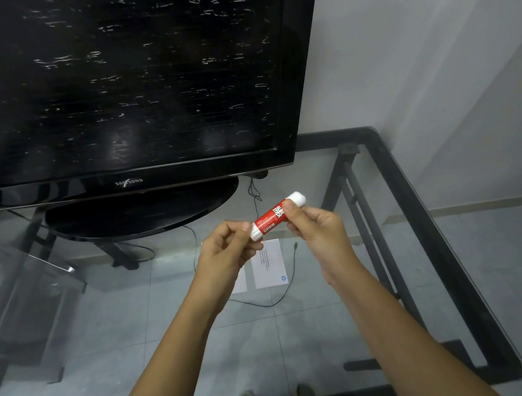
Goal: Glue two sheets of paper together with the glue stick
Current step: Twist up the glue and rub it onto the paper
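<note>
Both hands' fingers (290, 207) clamp a red-labelled, white-ended glue stick (276, 215), tilted.

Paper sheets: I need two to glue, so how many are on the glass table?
2. One sheet lies under the hands, its printed side up; the second sheet sits just left of it, mostly hidden behind the left wrist. More could be hidden.

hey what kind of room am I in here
Probably a living room or home TV corner. A large flat-screen TV stands on a glass-topped table with a black metal frame, set against plain grey walls, and a tiled floor shows through the glass.
</note>
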A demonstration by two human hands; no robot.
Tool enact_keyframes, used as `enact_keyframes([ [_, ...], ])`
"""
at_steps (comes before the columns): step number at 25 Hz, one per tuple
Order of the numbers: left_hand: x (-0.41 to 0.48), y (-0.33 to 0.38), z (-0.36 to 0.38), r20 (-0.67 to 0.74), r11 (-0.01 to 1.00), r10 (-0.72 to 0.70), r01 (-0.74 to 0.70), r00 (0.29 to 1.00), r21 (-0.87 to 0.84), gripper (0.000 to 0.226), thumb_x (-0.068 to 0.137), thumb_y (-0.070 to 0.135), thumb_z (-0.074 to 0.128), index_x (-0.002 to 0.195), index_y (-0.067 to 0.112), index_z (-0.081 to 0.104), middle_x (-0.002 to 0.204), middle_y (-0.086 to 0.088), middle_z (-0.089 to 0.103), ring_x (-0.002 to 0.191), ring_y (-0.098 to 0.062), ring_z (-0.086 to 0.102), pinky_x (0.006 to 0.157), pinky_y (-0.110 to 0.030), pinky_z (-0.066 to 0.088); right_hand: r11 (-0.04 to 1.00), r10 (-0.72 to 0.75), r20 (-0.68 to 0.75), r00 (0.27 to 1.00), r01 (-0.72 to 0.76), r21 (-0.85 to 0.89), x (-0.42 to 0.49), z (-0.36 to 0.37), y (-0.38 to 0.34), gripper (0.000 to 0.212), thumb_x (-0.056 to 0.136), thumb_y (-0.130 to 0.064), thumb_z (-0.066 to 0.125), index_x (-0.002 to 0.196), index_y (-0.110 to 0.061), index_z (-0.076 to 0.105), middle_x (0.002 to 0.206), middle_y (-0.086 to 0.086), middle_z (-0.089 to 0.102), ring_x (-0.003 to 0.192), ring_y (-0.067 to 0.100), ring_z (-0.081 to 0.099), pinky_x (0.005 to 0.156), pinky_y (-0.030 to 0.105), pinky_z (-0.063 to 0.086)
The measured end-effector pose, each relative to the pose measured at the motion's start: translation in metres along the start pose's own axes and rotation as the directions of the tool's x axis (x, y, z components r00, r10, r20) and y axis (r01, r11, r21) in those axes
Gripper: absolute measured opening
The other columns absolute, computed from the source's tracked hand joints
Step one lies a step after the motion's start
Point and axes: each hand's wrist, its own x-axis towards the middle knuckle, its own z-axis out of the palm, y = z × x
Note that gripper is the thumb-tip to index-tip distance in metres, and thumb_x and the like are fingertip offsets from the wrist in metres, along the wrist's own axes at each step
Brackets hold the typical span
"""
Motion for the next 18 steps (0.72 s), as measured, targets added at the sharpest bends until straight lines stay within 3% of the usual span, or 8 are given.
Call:
enact_keyframes([
  [2,-0.004,0.003,-0.001,-0.036,1.0,0.024,-0.024,0.999,0.0,0.024,0.073,0.037,0.069,0.093,0.026,0.063,0.085,0.002,0.072,0.083,-0.013,0.068,0.069,-0.018,0.052,1.0,-0.001,0.009,1.0,0.001,0.005,0.0,0.0,0.001,0.022,0.074,-0.051,0.066,0.072,-0.03,0.071,0.078,-0.009,0.073,0.086,0.009,0.066,0.079,0.024,0.049],
  [4,-0.006,0.005,-0.006,-0.075,0.943,0.236,-0.21,0.969,0.257,0.028,0.074,0.026,0.075,0.094,0.031,0.056,0.091,0.007,0.068,0.09,-0.007,0.065,0.076,-0.016,0.052,1.0,-0.003,0.027,1.0,0.003,0.001,-0.001,0.001,0.001,0.022,0.075,-0.05,0.066,0.073,-0.029,0.072,0.079,-0.006,0.073,0.087,0.011,0.066,0.082,0.026,0.05],
  [7,-0.007,0.002,-0.008,0.037,0.639,0.484,-0.382,0.874,0.668,0.038,0.078,0.023,0.074,0.101,0.036,0.047,0.099,0.024,0.055,0.096,0.007,0.055,0.082,-0.005,0.043,1.0,-0.003,0.043,0.999,0.004,-0.002,-0.002,0.002,0.0,0.023,0.075,-0.051,0.065,0.075,-0.029,0.071,0.081,-0.005,0.072,0.086,0.01,0.065,0.077,0.022,0.048],
  [8,-0.009,0.002,-0.006,0.014,0.719,0.42,-0.342,0.907,0.604,0.036,0.079,0.031,0.072,0.105,0.034,0.047,0.102,0.022,0.056,0.095,0.006,0.057,0.082,-0.007,0.045,1.0,-0.004,0.047,0.999,0.003,0.007,-0.002,0.003,-0.002,0.023,0.074,-0.052,0.064,0.075,-0.03,0.071,0.08,-0.006,0.072,0.084,0.007,0.065,0.076,0.02,0.048],
  [10,-0.01,0.006,0.0,-0.031,0.976,0.114,-0.106,0.993,0.188,0.037,0.08,0.05,0.06,0.108,0.027,0.053,0.094,0.007,0.069,0.085,-0.005,0.066,0.077,-0.016,0.053,1.0,-0.017,0.054,0.998,0.016,0.01,-0.001,0.003,-0.003,0.023,0.074,-0.052,0.064,0.073,-0.03,0.071,0.078,-0.006,0.071,0.081,0.006,0.065,0.076,0.02,0.048],
  [13,-0.006,0.007,0.0,0.012,0.983,-0.101,0.101,0.995,-0.151,0.031,0.076,0.044,0.06,0.093,0.018,0.064,0.08,-0.003,0.072,0.073,-0.011,0.069,0.067,-0.018,0.053,0.999,-0.036,0.051,0.998,0.037,-0.022,-0.002,0.004,-0.003,0.025,0.073,-0.054,0.064,0.072,-0.03,0.071,0.08,-0.003,0.071,0.085,0.011,0.065,0.076,0.021,0.049],
  [16,-0.006,0.013,-0.005,-0.021,0.994,-0.037,0.035,0.999,-0.106,0.03,0.069,0.027,0.073,0.096,0.024,0.06,0.084,0.003,0.07,0.08,-0.011,0.068,0.071,-0.02,0.052,0.999,-0.032,0.04,0.999,0.033,-0.025,-0.002,0.004,-0.002,0.021,0.075,-0.05,0.065,0.072,-0.031,0.071,0.079,-0.003,0.072,0.083,0.011,0.065,0.075,0.021,0.049],
  [18,-0.006,0.01,-0.011,-0.049,0.954,0.202,-0.186,0.978,0.235,0.035,0.073,0.017,0.076,0.099,0.028,0.055,0.09,0.005,0.069,0.087,-0.007,0.064,0.072,-0.02,0.053,1.0,-0.018,0.042,0.999,0.019,-0.02,-0.001,0.005,-0.001,0.02,0.077,-0.048,0.065,0.072,-0.031,0.072,0.079,-0.004,0.072,0.083,0.01,0.065,0.076,0.021,0.048],
])
